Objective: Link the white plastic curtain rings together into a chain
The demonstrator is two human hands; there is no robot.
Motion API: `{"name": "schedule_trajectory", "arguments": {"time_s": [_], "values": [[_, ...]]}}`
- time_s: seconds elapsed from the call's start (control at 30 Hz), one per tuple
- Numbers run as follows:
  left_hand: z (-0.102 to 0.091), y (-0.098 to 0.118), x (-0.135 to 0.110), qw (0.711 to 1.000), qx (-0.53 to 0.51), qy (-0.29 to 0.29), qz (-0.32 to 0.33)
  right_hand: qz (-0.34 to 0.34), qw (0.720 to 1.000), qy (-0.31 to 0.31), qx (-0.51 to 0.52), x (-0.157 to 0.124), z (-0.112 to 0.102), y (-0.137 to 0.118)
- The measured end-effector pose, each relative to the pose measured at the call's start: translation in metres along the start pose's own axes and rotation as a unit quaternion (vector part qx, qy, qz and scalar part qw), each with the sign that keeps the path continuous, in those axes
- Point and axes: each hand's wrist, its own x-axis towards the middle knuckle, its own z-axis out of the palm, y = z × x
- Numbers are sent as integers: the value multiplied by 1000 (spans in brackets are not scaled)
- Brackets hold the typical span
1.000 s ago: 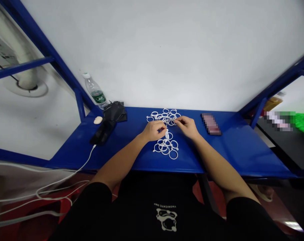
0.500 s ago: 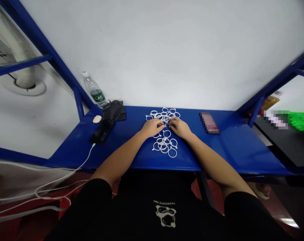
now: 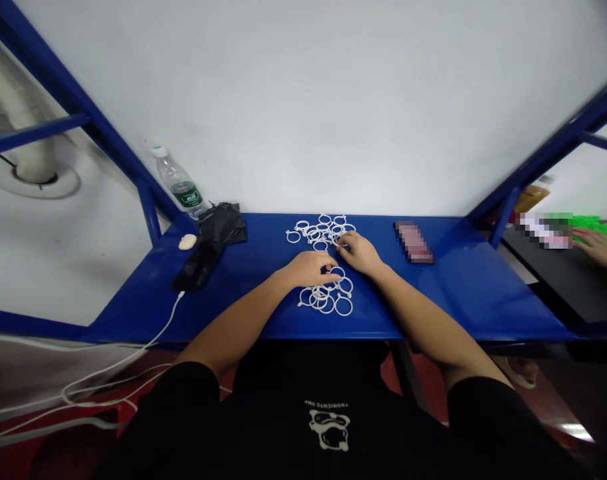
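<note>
Two heaps of white plastic rings lie on the blue table (image 3: 463,293). The far heap (image 3: 319,229) sits near the wall, the near heap (image 3: 328,297) closer to me. My left hand (image 3: 309,268) rests between them with curled fingers pinching a white ring (image 3: 336,272) at the near heap's top. My right hand (image 3: 356,253) lies just right of it, fingers bent, its fingertips at the far heap's near edge; whether it grips a ring I cannot make out.
A water bottle (image 3: 179,182), a black pouch (image 3: 222,223), a small cream-coloured object (image 3: 187,241) and a dark phone (image 3: 192,268) with a white cable (image 3: 133,353) sit at left. Another phone (image 3: 413,241) lies at right. Another person's hand (image 3: 599,245) shows at the far right.
Both hands went forward to the far heap, then my left hand drew back toward the near heap with a ring. Another person's hand has come into view at far right.
</note>
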Motion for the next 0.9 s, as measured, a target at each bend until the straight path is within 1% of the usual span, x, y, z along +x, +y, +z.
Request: {"name": "schedule_trajectory", "arguments": {"time_s": [0.03,0.1,0.17,0.23,0.3,0.37,0.43,0.5,0.67,0.8,0.9], "values": [[1,1,0,1000,-3,5,-1,-8,1000,14,18,0,-1,-1],[1,-2,1,999,-3,41,-20,-30,997,40,56,-1,-4,-5],[0,-8,3,993,-2,107,-53,-56,993,55,93,-2,-7,-11],[-2,-14,3,980,-10,180,-83,-82,987,58,125,-5,-10,-18],[-5,-18,3,970,-22,225,-85,-105,982,47,148,-7,-12,-26],[-7,-18,3,971,-28,231,-63,-123,979,29,161,-8,-13,-31],[-7,-16,3,975,-27,219,-37,-138,976,17,165,-8,-13,-34],[-5,-14,3,977,-23,210,-20,-145,974,20,172,-8,-13,-33],[-2,-12,3,979,-8,202,7,-100,978,46,180,-8,-11,-32],[-5,-10,3,980,9,198,21,-82,979,32,182,-8,-13,-32],[-8,-9,4,978,16,201,45,-69,982,30,171,-6,-18,-22]]}}
